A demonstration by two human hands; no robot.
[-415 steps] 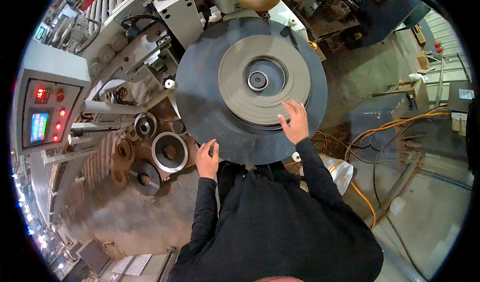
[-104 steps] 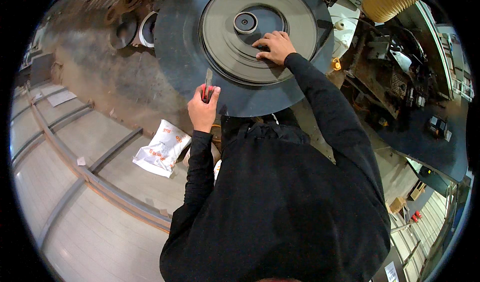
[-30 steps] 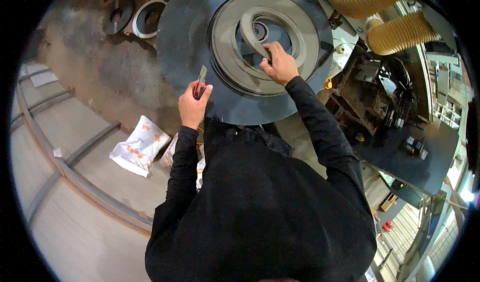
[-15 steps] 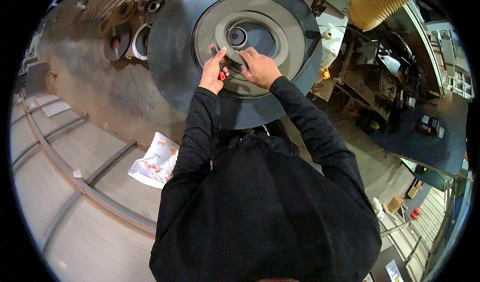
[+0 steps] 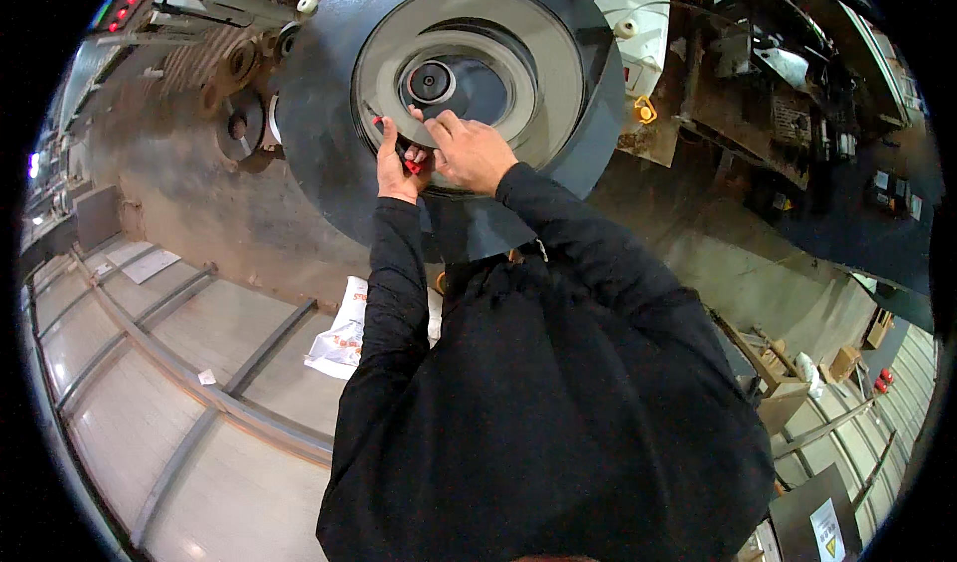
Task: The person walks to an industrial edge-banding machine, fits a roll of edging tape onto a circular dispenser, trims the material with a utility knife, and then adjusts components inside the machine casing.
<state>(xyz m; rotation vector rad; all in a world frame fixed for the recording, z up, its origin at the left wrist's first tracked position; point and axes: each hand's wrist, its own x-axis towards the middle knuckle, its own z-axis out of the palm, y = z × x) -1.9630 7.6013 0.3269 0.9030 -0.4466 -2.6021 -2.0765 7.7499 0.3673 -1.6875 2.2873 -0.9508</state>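
Note:
In front of me lies a large dark round plate (image 5: 329,163) bearing a wide flat coil of grey band (image 5: 563,69). Inside it sits a loose inner ring of the band (image 5: 520,94), around a black round hub (image 5: 431,82). My left hand (image 5: 397,171), thumb pointing up, is closed around a small red-and-black hand tool (image 5: 412,166) whose exact kind I cannot make out. Beside it, my right hand (image 5: 475,153) bends its fingers over the near side of the inner ring, gripping the band there. The fingertips of both hands almost meet, partly hiding what lies between them.
A white bag (image 5: 341,338) with orange print lies by my left forearm. Metal rails (image 5: 269,348) run over pale panels at the left. Round discs (image 5: 239,129) stand beyond the plate's left edge. At the right are a white machine part (image 5: 638,39) and a dark tabletop (image 5: 847,228).
The view has shifted, so the plate appears further left. My right hand has come closer to my left hand, both still at the near side of the coil. The tool remains in my left hand.

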